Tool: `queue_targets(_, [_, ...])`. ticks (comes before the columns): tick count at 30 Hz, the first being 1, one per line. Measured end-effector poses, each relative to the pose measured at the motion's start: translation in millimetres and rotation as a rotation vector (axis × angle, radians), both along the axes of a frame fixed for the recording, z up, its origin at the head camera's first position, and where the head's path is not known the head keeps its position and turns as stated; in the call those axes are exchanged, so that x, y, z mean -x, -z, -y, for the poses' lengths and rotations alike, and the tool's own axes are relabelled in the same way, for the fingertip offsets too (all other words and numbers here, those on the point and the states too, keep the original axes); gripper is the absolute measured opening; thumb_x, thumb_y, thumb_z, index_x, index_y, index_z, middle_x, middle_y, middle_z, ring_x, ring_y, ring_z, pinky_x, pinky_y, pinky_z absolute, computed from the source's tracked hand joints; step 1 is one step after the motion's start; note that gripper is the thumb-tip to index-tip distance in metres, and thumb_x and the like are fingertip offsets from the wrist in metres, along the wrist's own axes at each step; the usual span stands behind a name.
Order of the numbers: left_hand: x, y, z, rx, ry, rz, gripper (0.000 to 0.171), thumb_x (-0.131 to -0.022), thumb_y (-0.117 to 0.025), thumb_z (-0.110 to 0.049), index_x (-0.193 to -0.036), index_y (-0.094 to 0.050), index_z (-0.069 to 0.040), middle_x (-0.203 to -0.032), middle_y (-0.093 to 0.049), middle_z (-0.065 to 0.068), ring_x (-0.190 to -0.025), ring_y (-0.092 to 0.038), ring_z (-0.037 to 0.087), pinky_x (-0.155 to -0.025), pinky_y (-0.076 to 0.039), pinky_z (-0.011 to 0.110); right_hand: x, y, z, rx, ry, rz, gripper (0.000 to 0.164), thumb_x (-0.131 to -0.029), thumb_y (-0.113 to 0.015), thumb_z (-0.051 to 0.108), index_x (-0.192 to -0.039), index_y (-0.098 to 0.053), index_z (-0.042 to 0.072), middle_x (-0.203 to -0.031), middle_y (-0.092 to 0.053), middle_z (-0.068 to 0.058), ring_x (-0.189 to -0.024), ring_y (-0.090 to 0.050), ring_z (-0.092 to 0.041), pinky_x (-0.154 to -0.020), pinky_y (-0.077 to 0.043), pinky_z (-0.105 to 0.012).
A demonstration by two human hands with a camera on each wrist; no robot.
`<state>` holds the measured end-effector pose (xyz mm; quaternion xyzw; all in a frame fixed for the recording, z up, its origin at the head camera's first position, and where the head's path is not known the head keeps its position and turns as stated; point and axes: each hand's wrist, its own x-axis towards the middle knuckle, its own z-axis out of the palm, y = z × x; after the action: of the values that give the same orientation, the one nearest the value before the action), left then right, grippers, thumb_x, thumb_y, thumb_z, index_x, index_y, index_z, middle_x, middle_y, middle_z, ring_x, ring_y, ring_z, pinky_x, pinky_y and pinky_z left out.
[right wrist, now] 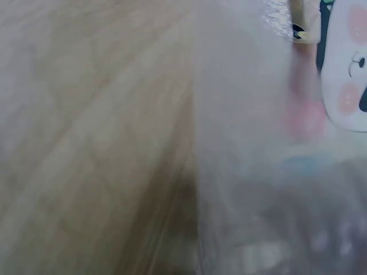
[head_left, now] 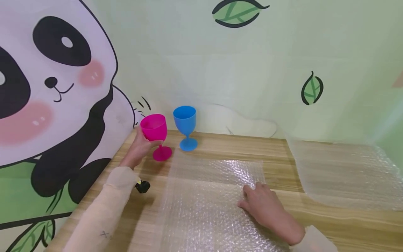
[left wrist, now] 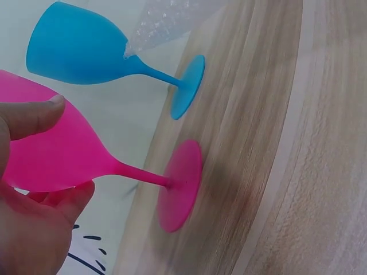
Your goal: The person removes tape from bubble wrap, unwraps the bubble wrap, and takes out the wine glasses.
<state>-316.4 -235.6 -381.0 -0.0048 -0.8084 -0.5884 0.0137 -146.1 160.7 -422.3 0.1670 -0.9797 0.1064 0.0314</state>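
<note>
My left hand [head_left: 138,146] grips a bright pink plastic goblet [head_left: 156,129] by its bowl, thumb on one side and fingers on the other. In the left wrist view the goblet's round foot [left wrist: 180,186] is right at the wooden tabletop. Just beyond it a matching blue goblet [head_left: 185,120] stands upright near the wall. A clear sheet of bubble wrap [head_left: 201,206] lies across the middle of the table. At its right side my right hand [head_left: 266,208] pinches the sheet with bent fingers, and shiny creases run toward the fingertips. The right wrist view shows the film blurred close up.
Another piece of bubble wrap [head_left: 346,175] lies on the right of the wooden table [head_left: 277,150]. Behind the table rises a pale green wall [head_left: 252,70] with a large painted panda [head_left: 72,87]. A small black device [head_left: 143,187] sits by the left wrist.
</note>
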Motion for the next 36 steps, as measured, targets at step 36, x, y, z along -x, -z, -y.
queue_targets(36, [1.7, -0.4, 0.6, 0.013, -0.009, 0.035, 0.106, -0.092, -0.076, -0.008, -0.162, 0.002, -0.015, -0.162, -0.023, 0.019, -0.148, -0.026, 0.04, -0.117, -0.034, 0.056, 8.3, 2.7, -34.2, 0.227, 0.014, -0.074, 0.03, -0.078, -0.078, -0.004, -0.067, -0.055, 0.013, -0.067, -0.049, 0.003, -0.062, -0.046, -0.013, -0.056, -0.045, -0.03])
